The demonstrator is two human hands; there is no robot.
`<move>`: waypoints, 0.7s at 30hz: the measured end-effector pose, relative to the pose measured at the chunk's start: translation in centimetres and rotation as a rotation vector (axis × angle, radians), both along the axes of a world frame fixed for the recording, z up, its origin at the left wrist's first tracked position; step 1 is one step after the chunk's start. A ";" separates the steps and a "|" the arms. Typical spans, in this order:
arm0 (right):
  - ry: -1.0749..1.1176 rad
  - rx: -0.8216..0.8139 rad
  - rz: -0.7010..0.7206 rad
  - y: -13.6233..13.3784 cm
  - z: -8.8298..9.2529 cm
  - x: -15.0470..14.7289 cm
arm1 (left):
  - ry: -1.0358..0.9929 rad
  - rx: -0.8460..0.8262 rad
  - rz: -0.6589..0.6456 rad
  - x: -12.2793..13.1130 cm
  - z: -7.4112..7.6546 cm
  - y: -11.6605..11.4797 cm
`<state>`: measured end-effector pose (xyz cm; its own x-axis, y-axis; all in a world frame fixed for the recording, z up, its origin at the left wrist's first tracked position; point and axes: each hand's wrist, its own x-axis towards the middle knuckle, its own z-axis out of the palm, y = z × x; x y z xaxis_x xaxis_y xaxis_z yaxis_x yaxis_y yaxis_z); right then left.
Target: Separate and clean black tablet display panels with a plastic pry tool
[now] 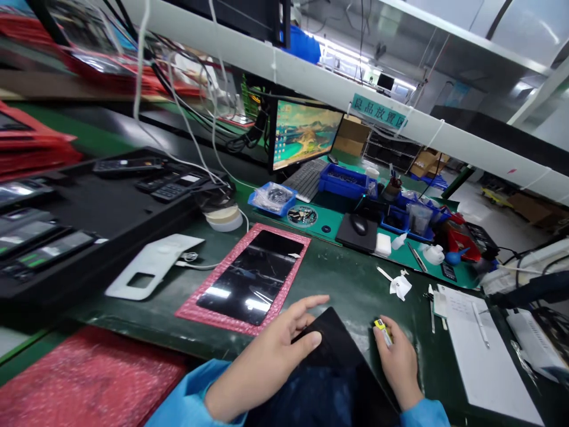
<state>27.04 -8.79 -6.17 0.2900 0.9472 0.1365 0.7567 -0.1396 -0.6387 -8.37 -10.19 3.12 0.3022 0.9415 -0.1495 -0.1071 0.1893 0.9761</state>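
While left hand (262,362) spreads on black panel (333,344), right hand (400,367) pinches yellow item (382,331) (shelf sign (379,111) reads 良品放置区).

The black panel (333,344) is smooth, glossy glass — the pink bubble wrap (89,379) rough, matt plastic.

Your right hand (399,365) hides most of the small yellow object (381,329), too small to identify. The dark panel (331,350) runs off the bottom edge. Red stacks (106,74), upper left, blurred, apparently trays.

head-worn view, facing forward and down, close over the workbench
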 end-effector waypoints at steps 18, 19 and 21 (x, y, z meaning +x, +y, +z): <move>-0.025 -0.082 0.072 -0.3 0.0 -0.4 | 0.125 -0.016 -0.047 1.1 2.0 1.8; -0.011 -0.092 0.089 -0.3 0.2 -0.6 | 0.143 -0.012 -0.049 0.8 2.1 1.8; 0.029 -0.104 0.138 0.2 0.6 -1.3 | 0.200 -0.006 -0.035 0.2 2.2 1.9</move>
